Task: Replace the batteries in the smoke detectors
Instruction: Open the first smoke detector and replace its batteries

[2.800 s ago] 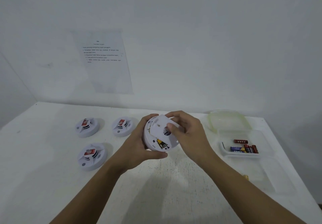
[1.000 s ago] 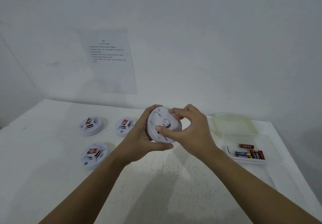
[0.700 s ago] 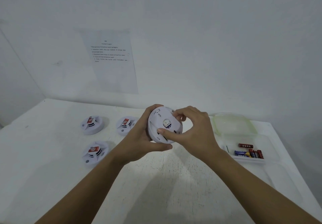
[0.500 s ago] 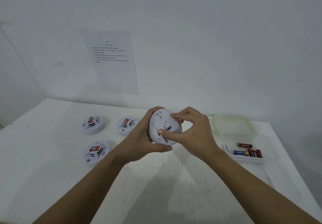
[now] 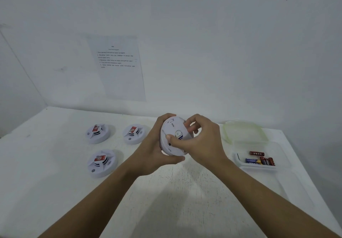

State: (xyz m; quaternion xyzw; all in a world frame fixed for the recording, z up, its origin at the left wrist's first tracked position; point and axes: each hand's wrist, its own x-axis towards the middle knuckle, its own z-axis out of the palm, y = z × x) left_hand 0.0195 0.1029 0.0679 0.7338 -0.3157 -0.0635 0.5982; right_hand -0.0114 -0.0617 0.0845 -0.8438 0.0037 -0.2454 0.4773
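While I've got this smoke detector (image 5: 174,136) up off the surface (image 5: 55,191) and tipped so its flat back faces me, my left hand (image 5: 153,154) is cupping it from the left side, fingers curled over the top rim and thumb hooked under the bottom edge, so that grip is closed tight on the detector; my right hand (image 5: 205,145) comes in from the other side, thumb pressed flat across the lower middle of the back, fingertips bent in on the upper right rim, so it's clamped on the same unit; there's a little round label near the centre of the back, partly peeking out above my thumb, too small to read; off to the left three more detectors sit face up on the surface, each with a red tag on its raised centre: one at the back left (image 5: 97,133), one just right of it (image 5: 134,133), and one nearer to me (image 5: 102,162), all apart from each other; over on the right there's a clear plastic container (image 5: 283,156) with a handful of batteries (image 5: 260,160) lying in it, mostly red, one blue and yellow; its pale greenish lid (image 5: 244,131) lies just behind it; a printed sheet (image 5: 118,67) is stuck on the wall (image 5: 222,52) behind everything, text too small for me to make out.
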